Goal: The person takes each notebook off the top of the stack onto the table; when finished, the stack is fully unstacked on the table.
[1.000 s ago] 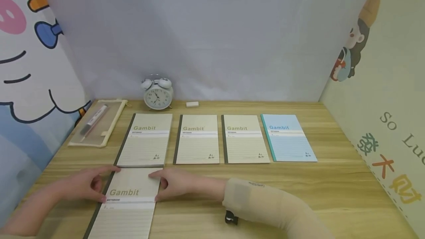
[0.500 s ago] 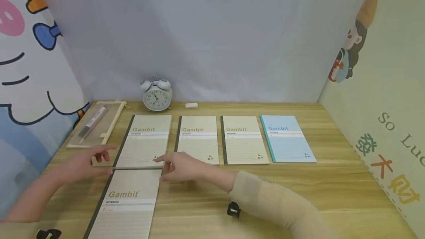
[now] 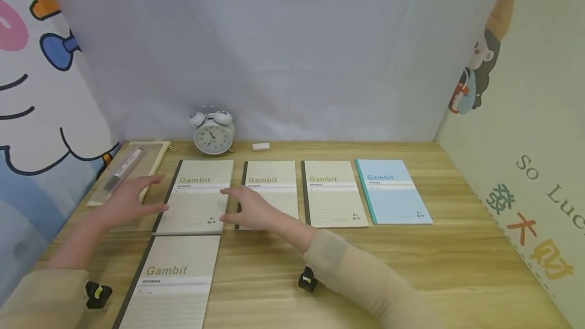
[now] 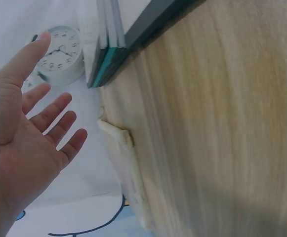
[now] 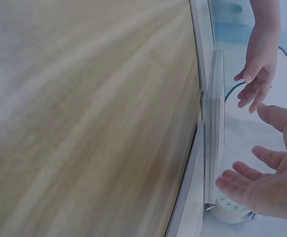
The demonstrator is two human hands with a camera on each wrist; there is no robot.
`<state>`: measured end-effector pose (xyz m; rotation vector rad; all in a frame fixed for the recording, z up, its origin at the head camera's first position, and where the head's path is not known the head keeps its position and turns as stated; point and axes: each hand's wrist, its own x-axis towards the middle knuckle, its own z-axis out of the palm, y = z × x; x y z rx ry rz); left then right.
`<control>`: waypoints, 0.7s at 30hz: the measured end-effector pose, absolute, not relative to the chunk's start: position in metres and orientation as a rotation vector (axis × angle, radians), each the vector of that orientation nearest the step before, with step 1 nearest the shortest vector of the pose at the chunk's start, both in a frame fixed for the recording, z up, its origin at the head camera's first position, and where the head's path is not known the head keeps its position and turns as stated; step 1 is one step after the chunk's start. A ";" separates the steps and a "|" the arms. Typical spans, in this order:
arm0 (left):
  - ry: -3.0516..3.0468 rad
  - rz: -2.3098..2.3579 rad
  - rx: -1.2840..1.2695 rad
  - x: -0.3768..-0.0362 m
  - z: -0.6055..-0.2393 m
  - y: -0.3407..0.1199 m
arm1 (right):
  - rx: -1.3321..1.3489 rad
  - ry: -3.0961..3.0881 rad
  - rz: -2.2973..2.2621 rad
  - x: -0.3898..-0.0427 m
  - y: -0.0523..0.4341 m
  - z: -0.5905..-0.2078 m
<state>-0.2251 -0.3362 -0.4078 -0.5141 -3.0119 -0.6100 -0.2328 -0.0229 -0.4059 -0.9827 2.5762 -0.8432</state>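
A stack of notebooks [image 3: 196,176] lies at the back left, a cream "Gambit" cover on top. Seen edge-on in the left wrist view, the stacked notebooks [image 4: 106,44] include a teal spine. My left hand [image 3: 125,202] hovers left of the stack, thumb and fingers spread. On the other side, my right hand [image 3: 253,207] is at the stack's right edge, overlapping the neighbouring cream notebook [image 3: 274,176] in the head view. Neither hand holds anything. Directly in front of the stack lies another cream notebook [image 3: 171,278] with a dark spine.
Further right lie a cream notebook [image 3: 335,192] and a light blue one [image 3: 393,192]. A white alarm clock [image 3: 213,136] and a white eraser [image 3: 261,146] stand behind the row. At the left edge is a mesh pouch [image 3: 153,159] with a marker [image 3: 125,166] inside.
Both hands have left the front notebook's top edges and moved away from me to either side of the back-left stack. Their fingers have spread wider. The notebooks keep their places.
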 end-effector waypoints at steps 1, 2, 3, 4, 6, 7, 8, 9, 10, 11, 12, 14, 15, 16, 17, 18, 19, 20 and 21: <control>-3.019 -0.601 -0.493 -0.227 -0.410 -0.336 | -0.969 2.576 -0.854 -0.235 -0.024 -0.408; -3.028 -0.603 -0.473 -0.229 -0.412 -0.336 | -0.954 2.574 -0.863 -0.238 -0.024 -0.410; -3.040 -0.607 -0.451 -0.232 -0.413 -0.336 | -0.938 2.572 -0.870 -0.241 -0.025 -0.412; -3.053 -0.622 -0.430 -0.234 -0.415 -0.337 | -0.926 2.573 -0.866 -0.244 -0.026 -0.413; -3.078 -0.655 -0.391 -0.239 -0.417 -0.337 | -0.905 2.568 -0.859 -0.250 -0.027 -0.416; -3.094 -0.672 -0.372 -0.242 -0.419 -0.338 | -0.895 2.568 -0.852 -0.253 -0.028 -0.417; -3.111 -0.701 -0.358 -0.245 -0.420 -0.338 | -0.887 2.564 -0.851 -0.255 -0.029 -0.418; -3.127 -0.724 -0.343 -0.247 -0.421 -0.338 | -0.883 2.566 -0.849 -0.257 -0.030 -0.419; -3.142 -0.741 -0.333 -0.249 -0.422 -0.338 | -0.879 2.567 -0.846 -0.258 -0.031 -0.421; -3.155 -0.753 -0.324 -0.251 -0.422 -0.338 | -0.872 2.565 -0.853 -0.260 -0.032 -0.422; -3.169 -0.765 -0.317 -0.252 -0.423 -0.339 | -0.867 2.567 -0.852 -0.261 -0.034 -0.424; -3.182 -0.794 -0.319 -0.255 -0.424 -0.340 | -0.854 2.570 -0.857 -0.263 -0.037 -0.428; -3.189 -0.797 -0.316 -0.256 -0.425 -0.340 | -0.846 2.577 -0.854 -0.264 -0.039 -0.429; -3.196 -0.806 -0.313 -0.258 -0.425 -0.341 | -0.838 2.580 -0.854 -0.265 -0.041 -0.431; -3.203 -0.814 -0.311 -0.259 -0.426 -0.341 | -0.831 2.583 -0.855 -0.265 -0.042 -0.432; -3.209 -0.821 -0.309 -0.260 -0.427 -0.342 | -0.828 2.585 -0.859 -0.265 -0.044 -0.433; -3.214 -0.819 -0.308 -0.261 -0.428 -0.343 | -0.821 2.583 -0.869 -0.265 -0.045 -0.433; -3.223 -0.806 -0.311 -0.262 -0.428 -0.343 | -0.812 2.581 -0.871 -0.265 -0.046 -0.434; -3.233 -0.787 -0.316 -0.263 -0.429 -0.343 | -0.808 2.576 -0.875 -0.264 -0.047 -0.434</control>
